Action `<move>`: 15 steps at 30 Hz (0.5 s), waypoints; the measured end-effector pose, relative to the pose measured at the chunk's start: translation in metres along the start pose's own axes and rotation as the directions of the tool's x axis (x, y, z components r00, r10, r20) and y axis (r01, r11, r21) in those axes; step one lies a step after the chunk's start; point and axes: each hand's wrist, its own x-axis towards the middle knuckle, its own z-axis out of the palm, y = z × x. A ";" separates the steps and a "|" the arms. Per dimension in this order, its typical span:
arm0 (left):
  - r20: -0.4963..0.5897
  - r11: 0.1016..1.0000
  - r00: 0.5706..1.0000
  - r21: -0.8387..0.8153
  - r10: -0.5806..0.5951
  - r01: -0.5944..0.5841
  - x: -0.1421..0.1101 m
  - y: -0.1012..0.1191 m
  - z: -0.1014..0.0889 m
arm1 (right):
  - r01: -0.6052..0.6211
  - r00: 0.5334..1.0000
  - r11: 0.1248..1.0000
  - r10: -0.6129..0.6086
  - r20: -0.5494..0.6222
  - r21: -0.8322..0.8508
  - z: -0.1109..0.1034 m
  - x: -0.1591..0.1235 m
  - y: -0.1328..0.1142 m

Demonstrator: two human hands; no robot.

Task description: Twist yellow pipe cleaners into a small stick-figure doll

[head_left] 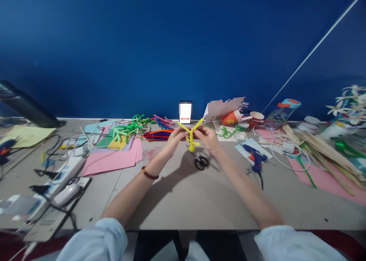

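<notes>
A yellow pipe-cleaner figure [191, 136] is held up over the middle of the table, upside down, its round head at the bottom and two limbs spreading upward in a V. My left hand [174, 138] pinches it from the left side. From the other side, the fingers of my right hand [207, 137] are closed on it too. Just which strand each hand grips is too small to tell. Below the figure lie black-handled scissors [201, 162], their blades partly covered by it. Orange and purple pipe cleaners [156, 134] lie in a bundle behind my left hand.
A lit phone [185, 112] leans against the blue wall. Green pipe cleaners [130, 127] and pink paper [111, 161] lie left, near a power strip [61, 179]. On the right are a blue glue gun [257, 158], an orange paper cup [231, 117] and a coiled white cable [288, 148].
</notes>
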 end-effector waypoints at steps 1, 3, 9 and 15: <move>-0.096 0.991 0.989 0.079 0.116 -0.108 -0.001 -0.001 0.001 | -0.004 1.000 1.000 0.004 -0.021 0.000 0.000 0.000 0.002; -0.250 0.924 0.906 0.269 0.341 -0.273 -0.005 -0.001 0.004 | -0.015 0.998 1.000 0.015 -0.067 -0.001 0.000 0.000 0.005; -0.091 0.714 0.828 0.564 0.554 -0.415 -0.015 0.005 0.009 | -0.007 0.994 0.999 0.002 -0.110 -0.043 0.005 -0.002 0.010; -0.014 0.822 0.931 0.475 0.365 -0.315 -0.013 0.003 0.007 | 0.019 0.983 0.993 -0.040 -0.179 -0.118 0.012 -0.007 0.012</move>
